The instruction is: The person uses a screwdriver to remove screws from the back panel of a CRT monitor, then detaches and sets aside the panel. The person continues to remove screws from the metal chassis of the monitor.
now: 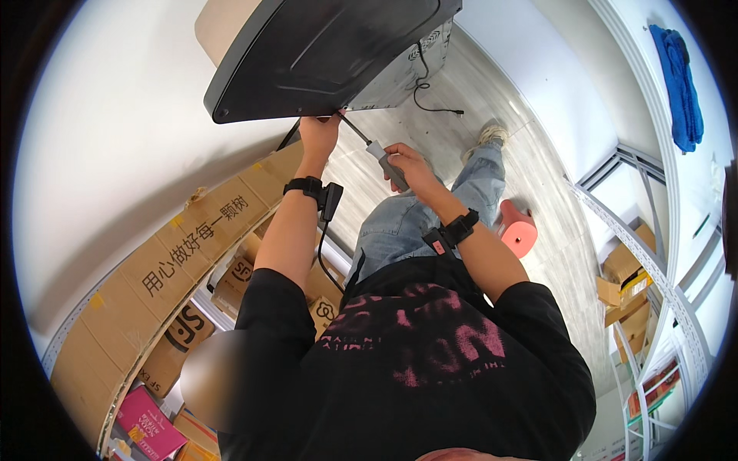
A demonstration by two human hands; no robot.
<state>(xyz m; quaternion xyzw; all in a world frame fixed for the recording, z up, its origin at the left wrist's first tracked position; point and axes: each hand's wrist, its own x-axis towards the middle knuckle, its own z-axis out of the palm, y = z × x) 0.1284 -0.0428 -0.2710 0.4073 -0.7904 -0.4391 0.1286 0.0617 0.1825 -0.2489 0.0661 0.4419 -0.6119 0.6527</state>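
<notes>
A large black panel (pixel 323 61) with a curved edge, part of a bulky appliance or piece of furniture, stands at the top of the view. My right hand (pixel 413 169) is wrapped around the grey handle of a screwdriver (pixel 374 150). Its shaft slants up and left to the panel's lower edge. Close to the screwdriver's tip, my left hand (pixel 319 136) is raised against that edge with its fingers bent. Those fingertips are partly hidden, so what they pinch cannot be made out.
A black cable with a plug (pixel 459 113) trails to the floor. Beside my leg stands a red stool-like object (pixel 517 229). Cardboard boxes (pixel 184 338) fill a shelf on the left; white metal racking (pixel 653 230) lines the right, where a blue cloth (pixel 678 88) hangs.
</notes>
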